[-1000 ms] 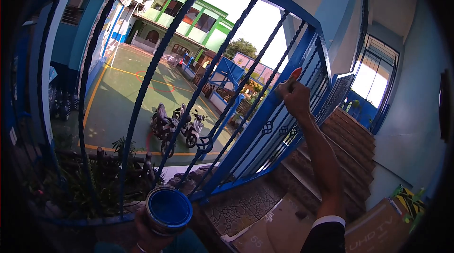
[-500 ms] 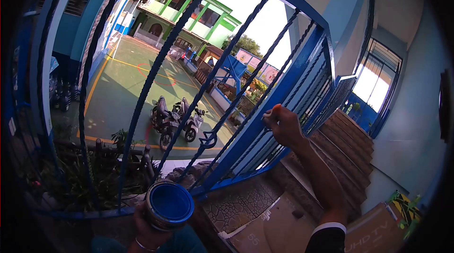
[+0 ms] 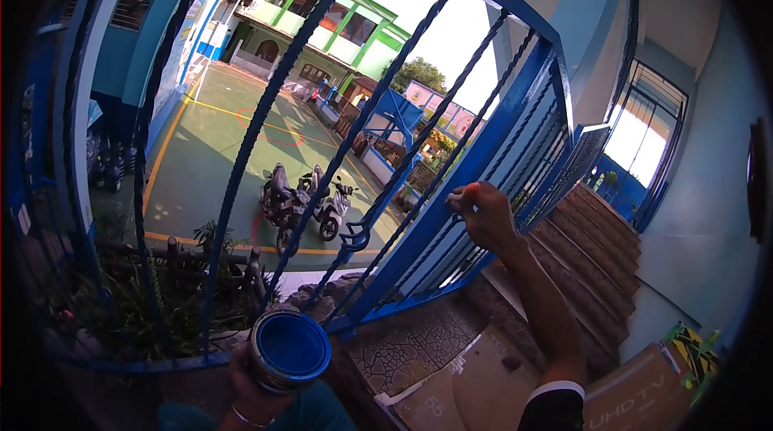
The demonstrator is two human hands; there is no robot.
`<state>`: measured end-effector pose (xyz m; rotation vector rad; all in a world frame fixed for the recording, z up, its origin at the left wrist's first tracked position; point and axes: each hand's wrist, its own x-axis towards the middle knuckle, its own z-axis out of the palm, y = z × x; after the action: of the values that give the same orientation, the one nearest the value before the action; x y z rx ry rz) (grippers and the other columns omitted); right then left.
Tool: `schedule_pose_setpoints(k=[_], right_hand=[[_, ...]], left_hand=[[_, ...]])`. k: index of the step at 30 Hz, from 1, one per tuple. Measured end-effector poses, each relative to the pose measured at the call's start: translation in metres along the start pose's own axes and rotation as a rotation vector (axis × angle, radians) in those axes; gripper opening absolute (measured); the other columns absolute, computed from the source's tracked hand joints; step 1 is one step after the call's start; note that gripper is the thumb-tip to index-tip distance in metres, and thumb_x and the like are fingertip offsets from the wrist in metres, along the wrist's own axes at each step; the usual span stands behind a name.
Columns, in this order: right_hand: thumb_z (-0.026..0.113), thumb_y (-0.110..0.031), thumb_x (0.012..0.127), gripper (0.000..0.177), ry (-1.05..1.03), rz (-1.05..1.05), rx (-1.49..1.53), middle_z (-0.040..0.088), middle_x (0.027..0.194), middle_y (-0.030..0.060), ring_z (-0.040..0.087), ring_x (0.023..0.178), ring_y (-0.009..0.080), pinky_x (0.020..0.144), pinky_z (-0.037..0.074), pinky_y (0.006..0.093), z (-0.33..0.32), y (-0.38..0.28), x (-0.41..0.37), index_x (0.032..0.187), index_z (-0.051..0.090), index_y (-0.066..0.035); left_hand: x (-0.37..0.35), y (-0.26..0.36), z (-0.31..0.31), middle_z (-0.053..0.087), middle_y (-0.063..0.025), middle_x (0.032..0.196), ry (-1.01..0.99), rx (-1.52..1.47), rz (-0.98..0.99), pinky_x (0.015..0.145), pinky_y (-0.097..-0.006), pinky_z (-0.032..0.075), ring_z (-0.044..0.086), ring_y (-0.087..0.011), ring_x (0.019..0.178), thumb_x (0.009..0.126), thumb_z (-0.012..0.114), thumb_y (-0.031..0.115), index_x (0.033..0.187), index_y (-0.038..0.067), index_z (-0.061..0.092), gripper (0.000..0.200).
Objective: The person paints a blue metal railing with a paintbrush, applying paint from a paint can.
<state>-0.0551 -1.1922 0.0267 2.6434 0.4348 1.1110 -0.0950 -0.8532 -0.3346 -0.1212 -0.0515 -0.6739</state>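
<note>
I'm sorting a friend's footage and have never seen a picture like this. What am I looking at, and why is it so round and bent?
There is no machine here. The camera sits on a person's head and looks forward and down, and its wide lens bends the edges. Both hands are that person's own. The left hand holds an open can of blue paint low in the picture. The right hand is closed in a fist against the slanted post of a blue railing; what it grips is hidden. Through the bars you see a courtyard with parked motorbikes, and stairs rise on the right.
</note>
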Motion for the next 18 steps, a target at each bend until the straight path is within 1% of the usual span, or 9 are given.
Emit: schedule_pose_setpoints(k=[2,4,6,9,11,12,13,16,18], right_hand=[[0.073,-0.015,0.094,0.015,0.062,0.146,0.073,0.072,0.096,0.0143,0.07,0.092,0.034,0.084,0.055,0.0442,-0.002,0.013,0.013,0.102,0.073,-0.003],[0.075,-0.014,0.093,0.017,0.32,0.192,0.135,0.072,0.098,0.0152,0.07,0.093,0.0347,0.083,0.055,0.0426,-0.015,0.035,0.038,0.105,0.072,-0.002],[0.075,-0.01,0.088,0.021,0.539,-0.103,-0.219,0.072,0.103,0.0124,0.068,0.097,0.0319,0.085,0.053,0.0425,-0.034,0.041,0.051,0.108,0.073,-0.005],[0.074,-0.005,0.083,0.028,0.459,-0.276,-0.398,0.071,0.107,0.0096,0.065,0.099,0.0295,0.086,0.052,0.0437,-0.03,0.026,0.039,0.111,0.073,-0.007],[0.071,-0.002,0.08,0.03,0.195,-0.257,-0.4,0.071,0.109,0.0089,0.065,0.1,0.0297,0.087,0.052,0.0451,-0.004,0.016,0.01,0.11,0.073,-0.007],[0.071,0.001,0.076,0.034,0.136,-0.269,-0.319,0.07,0.106,0.0095,0.064,0.102,0.0312,0.09,0.052,0.045,0.012,0.012,-0.005,0.109,0.074,-0.007],[0.071,0.0,0.083,0.024,0.041,-0.254,-0.262,0.073,0.104,0.0104,0.069,0.098,0.03,0.087,0.055,0.042,0.017,0.003,-0.017,0.106,0.074,-0.005],[0.072,-0.005,0.091,0.013,-0.096,0.127,0.263,0.073,0.101,0.0139,0.074,0.094,0.0319,0.082,0.057,0.0414,0.025,-0.013,-0.019,0.103,0.072,-0.002],[0.075,-0.009,0.093,0.016,0.056,0.252,0.213,0.076,0.094,0.0172,0.077,0.089,0.0319,0.079,0.058,0.0393,0.015,-0.005,0.013,0.104,0.071,0.001]], left_hand=[[0.0,-0.001,-0.003,0.057,-0.0184,0.146,0.018,-0.01,-0.002,0.099,-0.0659,0.053,0.058,-0.0394,0.131,0.09,0.053,0.062,0.148,0.013,0.049,0.076],[-0.001,-0.001,-0.004,0.057,-0.018,0.146,0.031,-0.023,0.0,0.099,-0.0661,0.053,0.058,-0.0392,0.132,0.089,0.053,0.064,0.148,0.013,0.049,0.078],[0.0,0.001,-0.008,0.056,-0.0177,0.146,0.031,-0.017,0.013,0.1,-0.0665,0.052,0.057,-0.0391,0.132,0.089,0.053,0.066,0.149,0.013,0.049,0.079],[0.002,0.002,-0.016,0.056,-0.0174,0.147,0.028,0.017,0.037,0.101,-0.0674,0.051,0.057,-0.0394,0.133,0.089,0.052,0.068,0.149,0.014,0.049,0.081],[0.001,0.002,-0.013,0.056,-0.0171,0.148,0.04,0.037,0.046,0.102,-0.0684,0.05,0.057,-0.0398,0.132,0.089,0.051,0.069,0.149,0.014,0.049,0.082],[0.002,0.001,-0.015,0.056,-0.0169,0.148,0.042,0.045,0.049,0.102,-0.0688,0.049,0.057,-0.04,0.132,0.088,0.051,0.069,0.149,0.015,0.049,0.082],[0.004,0.002,-0.018,0.056,-0.0167,0.148,0.043,0.052,0.056,0.102,-0.0692,0.049,0.057,-0.0401,0.133,0.088,0.051,0.069,0.15,0.015,0.049,0.082],[0.004,0.004,-0.017,0.055,-0.016,0.149,0.048,0.011,0.023,0.102,-0.0695,0.048,0.056,-0.04,0.133,0.088,0.051,0.069,0.149,0.016,0.049,0.082],[0.003,0.004,-0.015,0.055,-0.0157,0.149,0.049,0.003,0.008,0.101,-0.0694,0.048,0.056,-0.04,0.133,0.087,0.051,0.069,0.149,0.017,0.05,0.081]])
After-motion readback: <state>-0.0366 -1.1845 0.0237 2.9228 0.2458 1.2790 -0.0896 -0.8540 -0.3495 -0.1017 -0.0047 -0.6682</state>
